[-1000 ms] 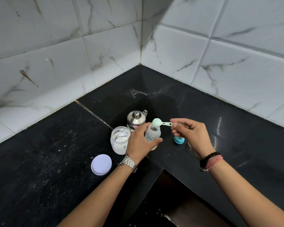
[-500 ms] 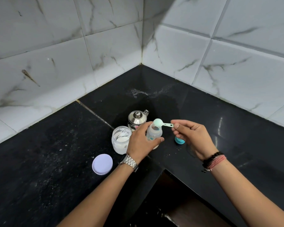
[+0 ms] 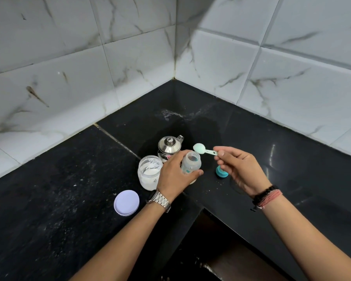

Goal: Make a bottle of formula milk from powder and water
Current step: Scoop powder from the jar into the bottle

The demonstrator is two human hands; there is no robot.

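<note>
A clear baby bottle [image 3: 191, 163] stands open-mouthed on the black counter [image 3: 69, 199], and my left hand [image 3: 175, 175] grips it around the body. My right hand [image 3: 238, 169] pinches the handle of a mint-green measuring scoop [image 3: 200, 149]. The scoop's bowl hovers just above and behind the bottle's mouth, with pale powder on it. An open glass jar of white powder [image 3: 150, 172] sits directly left of my left hand. Its round white lid [image 3: 126, 202] lies flat on the counter in front of it.
A small steel pot with a lid [image 3: 169, 147] stands behind the bottle. The teal bottle cap [image 3: 221, 173] lies on the counter under my right hand. Tiled walls meet in a corner behind. The counter's inner edge drops away near my forearms.
The scoop has tilted and lifted slightly over the bottle mouth, which now shows. Both hands keep their places and their holds.
</note>
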